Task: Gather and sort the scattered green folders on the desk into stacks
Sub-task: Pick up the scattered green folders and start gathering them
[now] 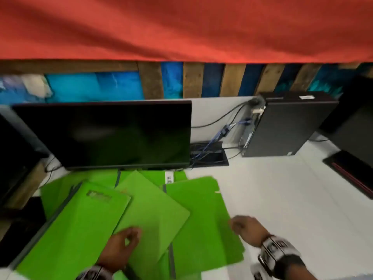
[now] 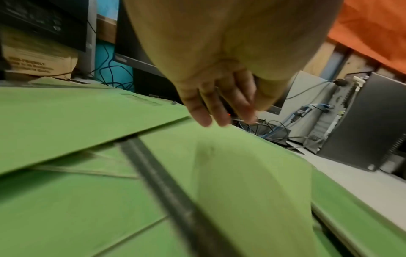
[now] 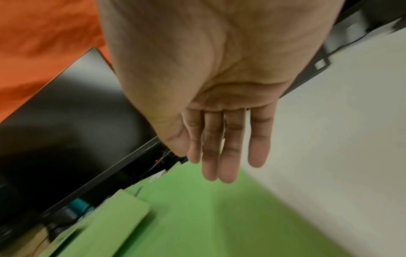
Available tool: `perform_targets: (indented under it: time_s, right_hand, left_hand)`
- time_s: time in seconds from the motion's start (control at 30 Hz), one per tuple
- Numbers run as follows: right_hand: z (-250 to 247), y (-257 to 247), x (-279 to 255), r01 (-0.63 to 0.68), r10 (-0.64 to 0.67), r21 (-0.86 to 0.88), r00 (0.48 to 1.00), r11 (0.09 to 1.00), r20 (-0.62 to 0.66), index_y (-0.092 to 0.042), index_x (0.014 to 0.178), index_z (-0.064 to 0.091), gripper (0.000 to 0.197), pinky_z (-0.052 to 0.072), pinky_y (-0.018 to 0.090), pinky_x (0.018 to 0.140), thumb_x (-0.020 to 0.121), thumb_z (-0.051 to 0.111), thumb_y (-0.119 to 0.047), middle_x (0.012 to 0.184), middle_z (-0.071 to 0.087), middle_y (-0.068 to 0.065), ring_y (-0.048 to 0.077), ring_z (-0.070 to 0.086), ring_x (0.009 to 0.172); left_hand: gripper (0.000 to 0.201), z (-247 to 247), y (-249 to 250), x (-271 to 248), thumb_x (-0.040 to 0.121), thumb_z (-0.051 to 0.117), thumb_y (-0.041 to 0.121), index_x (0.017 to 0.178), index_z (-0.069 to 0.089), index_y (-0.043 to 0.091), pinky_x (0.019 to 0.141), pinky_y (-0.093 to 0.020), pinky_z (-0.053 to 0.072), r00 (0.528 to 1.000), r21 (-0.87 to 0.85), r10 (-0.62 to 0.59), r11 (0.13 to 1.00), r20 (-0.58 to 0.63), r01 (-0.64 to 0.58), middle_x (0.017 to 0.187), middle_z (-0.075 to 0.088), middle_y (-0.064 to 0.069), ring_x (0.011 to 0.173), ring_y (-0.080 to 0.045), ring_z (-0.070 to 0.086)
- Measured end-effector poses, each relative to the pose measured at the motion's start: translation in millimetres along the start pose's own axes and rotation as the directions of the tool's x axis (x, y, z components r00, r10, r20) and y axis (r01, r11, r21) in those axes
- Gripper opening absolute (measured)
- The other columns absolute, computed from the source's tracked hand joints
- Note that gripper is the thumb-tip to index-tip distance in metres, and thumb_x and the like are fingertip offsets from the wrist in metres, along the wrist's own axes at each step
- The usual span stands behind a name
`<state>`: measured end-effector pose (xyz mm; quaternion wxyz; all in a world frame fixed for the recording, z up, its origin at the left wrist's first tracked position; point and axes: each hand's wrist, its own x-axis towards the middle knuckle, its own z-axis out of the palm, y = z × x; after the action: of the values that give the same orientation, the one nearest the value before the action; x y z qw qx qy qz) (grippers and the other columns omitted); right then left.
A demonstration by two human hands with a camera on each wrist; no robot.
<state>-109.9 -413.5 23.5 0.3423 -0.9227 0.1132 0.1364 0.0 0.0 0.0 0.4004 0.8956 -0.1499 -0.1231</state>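
Head view showed the green folders (image 1: 153, 217) fanned in an overlapping heap at the lower left of the frame, on the white desk (image 1: 292, 199) just in front of the dark monitor (image 1: 105, 134). Left hand (image 1: 121, 247) hovered over the middle folder's near corner, fingers loosely curled, holding nothing. Right hand (image 1: 246, 227) sat at the right edge of the rightmost folder (image 1: 201, 219), whose long side ran away from the person toward the monitor; in the right wrist view its fingers (image 3: 228, 149) were straight and empty above that folder. I judged the right hand nearer to that loose outer folder, the left nearer the heap. A stamped panel on the leftmost folder (image 1: 100, 197) and a white label (image 1: 169, 178) by the monitor were too blurred to read.
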Motion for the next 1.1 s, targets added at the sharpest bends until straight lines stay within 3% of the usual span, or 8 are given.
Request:
perform_targets:
  time_s: [0.1,0.2,0.37,0.53,0.63,0.77,0.97,1.1]
  right_hand:
    - [3.8,-36.3,29.5,-0.029,0.039,-0.086,0.992,0.996,0.121,-0.030,0.105,0.071,0.021,0.042,0.018,0.086,0.092,0.055,-0.025,0.106,0.072,-0.007,0.009,0.065,0.103]
    - [16.8,-65.1,55.4,-0.046,0.059,-0.068,0.977,0.997,0.206,-0.017,0.118,0.064,0.029,0.037,0.012,0.082,0.092,0.054,-0.024,0.121,0.066,0.002,0.016,0.060,0.112]
    - [49.6,-98.2,83.6,-0.106,0.089,0.078,0.975,0.991,0.202,-0.015,0.145,0.033,0.062,0.036,0.031,0.108,0.092,0.055,-0.037,0.150,0.038,0.005,0.024,0.045,0.131]
    - [78.9,-115.5,95.1,-0.142,0.124,0.084,0.973,0.986,0.193,-0.011,0.149,0.016,0.078,0.029,0.037,0.113,0.090,0.053,-0.046,0.154,0.028,0.011,0.027,0.034,0.138]
    - [86.2,-121.4,97.6,-0.155,0.121,0.152,0.969,0.976,0.214,-0.015,0.150,0.015,0.077,0.039,0.034,0.104,0.090,0.056,-0.041,0.145,0.044,0.011,0.029,0.049,0.127]
    - [82.9,-119.5,99.6,-0.070,0.036,0.159,0.977,0.985,0.211,-0.021,0.141,0.037,0.056,0.040,0.027,0.100,0.090,0.059,-0.031,0.139,0.051,0.000,0.022,0.051,0.125]
    - [66.4,-102.7,90.7,-0.199,0.150,0.387,0.977,0.900,0.154,-0.007,0.119,0.050,0.033,0.039,0.012,0.066,0.088,0.059,-0.002,0.111,0.060,0.002,0.025,0.059,0.104]
    - [59.4,-107.3,82.7,-0.177,0.145,0.411,0.984,0.894,0.108,-0.014,0.135,0.046,0.044,0.034,0.021,0.089,0.093,0.056,-0.017,0.125,0.056,0.006,0.022,0.052,0.117]
  left_hand:
    - [0.030,4.3,5.2,24.5,0.071,0.058,0.035,0.097,0.070,0.029,0.086,-0.013,0.041,0.986,0.054,0.020,0.999,-0.166,-0.011,0.099,0.070,0.004,0.094,-0.008,0.061]
    - [0.047,18.3,6.5,34.7,0.075,0.065,0.023,0.121,0.064,0.012,0.110,-0.028,0.028,0.996,0.278,-0.081,0.957,-0.030,0.086,0.137,0.052,-0.012,0.129,-0.030,0.046]
    - [0.051,52.1,22.3,31.0,0.085,0.057,0.026,0.136,0.049,0.028,0.119,-0.026,0.014,0.963,0.317,-0.093,0.948,0.253,0.008,0.156,0.026,0.005,0.145,-0.018,0.021]
    - [0.040,41.1,31.6,28.9,0.082,0.056,0.032,0.114,0.051,0.056,0.107,-0.027,0.038,0.909,0.006,-0.030,1.000,0.416,0.030,0.134,0.052,0.018,0.123,-0.009,0.053]
    - [0.036,4.2,14.4,37.7,0.079,0.057,0.027,0.114,0.065,0.027,0.109,-0.032,0.034,0.999,-0.024,0.027,0.999,0.027,-0.027,0.132,0.054,0.009,0.125,-0.010,0.047]
    - [0.047,-78.6,-52.3,33.9,0.065,0.064,0.021,0.108,0.067,0.002,0.103,-0.048,0.038,0.833,0.076,-0.261,0.938,-0.488,0.339,0.123,0.059,-0.025,0.117,-0.042,0.053]
    - [0.095,-130.4,-120.0,-0.5,0.078,0.073,0.038,0.149,0.019,0.005,0.109,-0.044,0.034,0.602,0.073,-0.719,0.619,-0.347,0.782,0.157,0.020,-0.017,0.134,-0.039,0.039]
    - [0.108,-112.8,-115.9,8.8,0.070,0.060,0.073,0.151,0.014,0.018,0.107,-0.047,0.037,0.641,0.232,-0.725,0.598,-0.251,0.767,0.148,0.031,-0.020,0.130,-0.040,0.043]
